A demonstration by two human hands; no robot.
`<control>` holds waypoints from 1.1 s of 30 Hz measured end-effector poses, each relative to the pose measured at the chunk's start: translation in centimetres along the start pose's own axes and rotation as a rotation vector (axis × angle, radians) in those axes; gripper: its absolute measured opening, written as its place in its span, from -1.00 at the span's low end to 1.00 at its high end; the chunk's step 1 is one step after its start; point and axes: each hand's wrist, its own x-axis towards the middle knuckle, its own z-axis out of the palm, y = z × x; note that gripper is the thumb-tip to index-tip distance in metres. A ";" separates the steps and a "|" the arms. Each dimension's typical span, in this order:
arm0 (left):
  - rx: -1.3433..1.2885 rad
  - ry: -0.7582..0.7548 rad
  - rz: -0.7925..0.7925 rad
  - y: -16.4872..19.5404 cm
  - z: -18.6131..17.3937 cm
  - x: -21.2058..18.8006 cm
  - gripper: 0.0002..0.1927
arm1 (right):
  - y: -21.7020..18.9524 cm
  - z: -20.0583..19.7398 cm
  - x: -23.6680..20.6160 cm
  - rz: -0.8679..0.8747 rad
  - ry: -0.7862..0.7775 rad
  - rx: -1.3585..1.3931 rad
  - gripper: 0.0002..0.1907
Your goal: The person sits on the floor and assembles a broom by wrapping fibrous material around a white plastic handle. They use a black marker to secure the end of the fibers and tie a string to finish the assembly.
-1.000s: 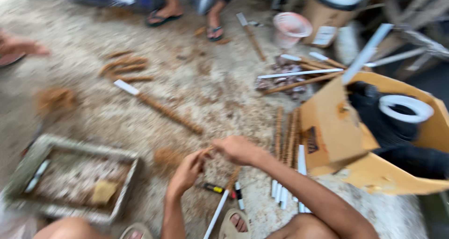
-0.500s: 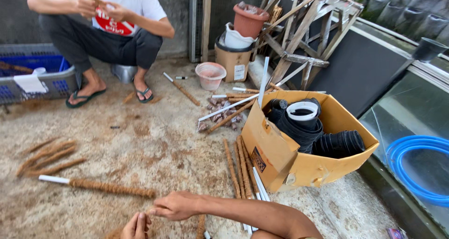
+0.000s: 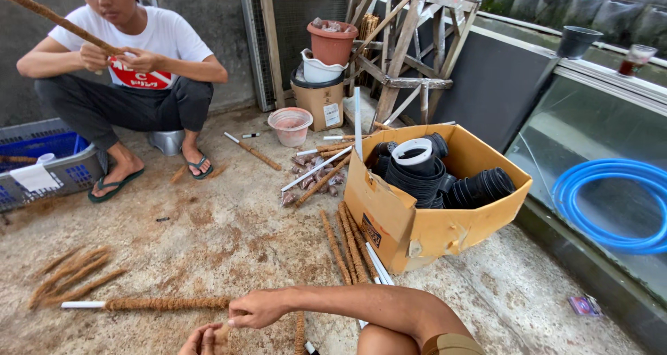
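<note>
So the coir-wrapped pole (image 3: pixel 149 303) is lying flat on the gritty concrete floor (image 3: pixel 229 230), running left to right near the bottom of the view. It's a thin white pipe wound in rough brown fibre along most of its length, with a bare white stub poking out at the left end.

The right hand (image 3: pixel 258 308) reaches across from the right and sits at the pole's right end, fingers curled narrow around the tip of the fibre wrap. The left hand (image 3: pixel 201 340) is just below it at the bottom edge, mostly cut off, fingers bent in, but I can't tell if it's actually gripping anything.

Left of the pole there's a loose bundle of brown fibre sticks (image 3: pixel 66 275). To the right, more wrapped poles (image 3: pixel 345 242) lie side by side next to a cardboard box (image 3: pixel 410 226) stuffed with black plastic pots (image 3: pixel 479 187). Further back, another person in a white shirt (image 3: pixel 149 35) squats, working on their own wrapped pole. There's a pink bucket (image 3: pixel 290 126) by the mesh gate, and a blue hose coil (image 3: pixel 611 202) off to the right.
</note>
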 end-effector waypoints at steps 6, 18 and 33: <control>0.262 0.123 0.212 1.5 0.4 -1.4 -0.56 | -1.8 -0.8 -1.4 -0.028 0.031 -0.004 -0.61; 0.071 -0.005 -0.033 3.1 1.0 -6.0 -0.71 | -6.1 -2.0 -5.3 0.038 0.099 -0.142 -0.71; 0.140 0.127 0.085 -4.2 0.9 -4.6 -0.79 | -1.9 -2.7 -4.9 -0.019 0.223 -0.117 -0.68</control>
